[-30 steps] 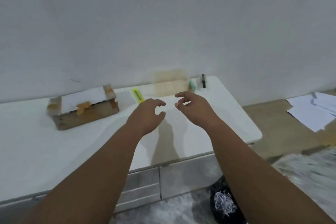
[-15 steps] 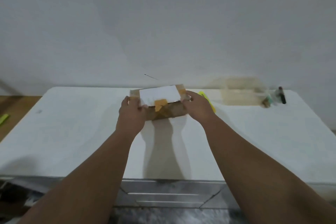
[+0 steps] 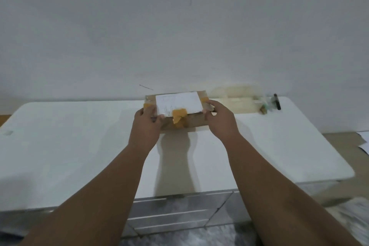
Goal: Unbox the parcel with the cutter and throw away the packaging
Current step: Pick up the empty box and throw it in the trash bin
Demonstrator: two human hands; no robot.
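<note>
Head view: one cardboard parcel (image 3: 185, 121), two hands, one white table (image 3: 79, 146). Parcel sits between the hands at the table's far edge by the wall, clamped at both ends: left hand (image 3: 146, 126) on its left end, right hand (image 3: 220, 121) on its right. Long axis runs left to right; the top, with one white label (image 3: 178, 103) and tan tape (image 3: 179, 116), tilts toward the camera. Beyond the right hand: one dark marker (image 3: 277, 102), and a few small blurred items.
</note>
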